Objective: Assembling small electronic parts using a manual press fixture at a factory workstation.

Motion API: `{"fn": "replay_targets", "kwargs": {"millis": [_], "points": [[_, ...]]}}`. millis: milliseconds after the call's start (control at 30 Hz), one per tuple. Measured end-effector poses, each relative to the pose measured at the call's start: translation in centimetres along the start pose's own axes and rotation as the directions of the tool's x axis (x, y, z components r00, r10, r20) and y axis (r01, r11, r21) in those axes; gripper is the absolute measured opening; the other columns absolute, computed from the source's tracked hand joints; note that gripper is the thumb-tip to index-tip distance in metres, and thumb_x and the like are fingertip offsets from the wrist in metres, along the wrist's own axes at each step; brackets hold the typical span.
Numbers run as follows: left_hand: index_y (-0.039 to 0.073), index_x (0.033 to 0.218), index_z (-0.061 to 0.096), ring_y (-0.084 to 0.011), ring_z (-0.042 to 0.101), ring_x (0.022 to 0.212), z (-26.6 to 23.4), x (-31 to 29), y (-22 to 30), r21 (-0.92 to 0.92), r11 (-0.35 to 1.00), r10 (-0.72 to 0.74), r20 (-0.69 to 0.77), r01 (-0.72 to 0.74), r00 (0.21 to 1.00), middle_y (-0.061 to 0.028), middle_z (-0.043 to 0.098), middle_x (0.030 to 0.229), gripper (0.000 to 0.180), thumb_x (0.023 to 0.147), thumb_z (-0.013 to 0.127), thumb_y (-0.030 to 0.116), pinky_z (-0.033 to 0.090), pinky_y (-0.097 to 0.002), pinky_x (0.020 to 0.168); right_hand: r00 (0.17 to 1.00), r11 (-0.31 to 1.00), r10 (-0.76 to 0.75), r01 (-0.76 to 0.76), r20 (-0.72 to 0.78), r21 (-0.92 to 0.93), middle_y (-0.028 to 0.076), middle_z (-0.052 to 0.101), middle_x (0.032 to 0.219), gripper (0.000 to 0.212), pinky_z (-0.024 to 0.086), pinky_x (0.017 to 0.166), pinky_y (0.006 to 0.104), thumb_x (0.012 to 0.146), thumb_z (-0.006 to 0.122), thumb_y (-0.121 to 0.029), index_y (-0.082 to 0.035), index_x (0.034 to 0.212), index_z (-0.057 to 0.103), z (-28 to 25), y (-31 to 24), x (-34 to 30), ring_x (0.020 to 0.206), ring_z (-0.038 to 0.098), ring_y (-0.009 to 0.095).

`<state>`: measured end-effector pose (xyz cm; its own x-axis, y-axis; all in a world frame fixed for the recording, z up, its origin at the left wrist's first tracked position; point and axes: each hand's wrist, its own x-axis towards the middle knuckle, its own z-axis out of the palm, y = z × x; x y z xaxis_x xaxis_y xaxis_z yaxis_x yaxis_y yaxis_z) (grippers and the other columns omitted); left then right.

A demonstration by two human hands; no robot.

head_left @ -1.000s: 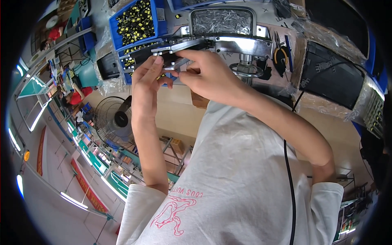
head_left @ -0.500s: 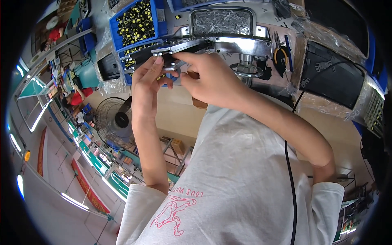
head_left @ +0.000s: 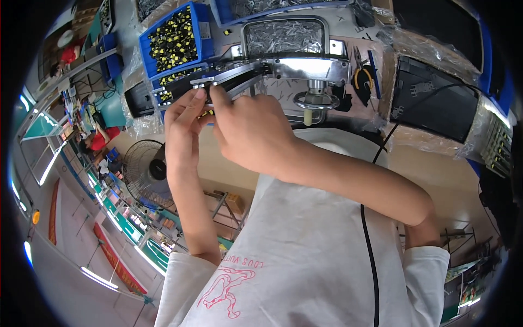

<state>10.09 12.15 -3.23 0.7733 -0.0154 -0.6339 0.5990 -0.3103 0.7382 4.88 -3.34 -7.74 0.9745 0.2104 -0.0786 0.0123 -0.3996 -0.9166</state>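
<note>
Holding black-and-yellow parts (head_left: 173, 42), the bin (head_left: 206, 49) stands at the left, beyond the hands. Below it the left hand (head_left: 182, 120) is nearly closed, thumb tip at the near end of the rail (head_left: 235, 72); whether it pinches a small part I cannot tell. The rail slants from there rightward to the machine (head_left: 305, 69). Just right of the left hand, the right hand (head_left: 255, 131) has its forefinger stretched up to the rail's end, the others curled; anything in them is hidden. Half a second ago a gap parted the hands, and that forefinger lay farther along the rail; now they nearly meet, which suggests both work on one spot. Farther right, the wheel (head_left: 316, 100) and pliers (head_left: 362, 77) are untouched.
</note>
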Motion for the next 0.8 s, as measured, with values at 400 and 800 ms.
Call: {"fn": "replay_targets", "kwargs": {"millis": [400, 800], "points": [[-0.003, 0.108, 0.068, -0.0184, 0.070, 0.088, -0.4, 0.1, -0.3, -0.121, 0.992, 0.013, -0.012, -0.014, 1.000, -0.0072, 0.071, 0.096, 0.024, 0.098, 0.062, 0.018, 0.057, -0.0314, 0.071, 0.996, 0.989, -0.046, 0.055, -0.075, 0.135, 0.013, 0.064, 0.059, 0.054, 0.051, 0.050, 0.0396, 0.082, 0.068, -0.013, 0.006, 0.131, 0.057, 0.4, 1.1, -0.2, 0.052, 0.066, 0.031], [-0.006, 0.108, 0.069, -0.0193, 0.073, 0.079, -0.2, -0.6, -0.9, 0.062, 0.979, 0.201, -0.177, -0.193, 0.964, -0.0104, 0.073, 0.093, 0.019, 0.099, 0.065, 0.011, 0.054, -0.0272, 0.064, 0.985, 0.853, 0.095, -0.004, -0.147, 0.521, 0.014, 0.056, 0.055, 0.047, 0.038, 0.047, 0.0379, 0.085, 0.061, -0.003, 0.003, 0.131, 0.060, 0.8, 0.9, -0.9, 0.042, 0.051, 0.024]]}}
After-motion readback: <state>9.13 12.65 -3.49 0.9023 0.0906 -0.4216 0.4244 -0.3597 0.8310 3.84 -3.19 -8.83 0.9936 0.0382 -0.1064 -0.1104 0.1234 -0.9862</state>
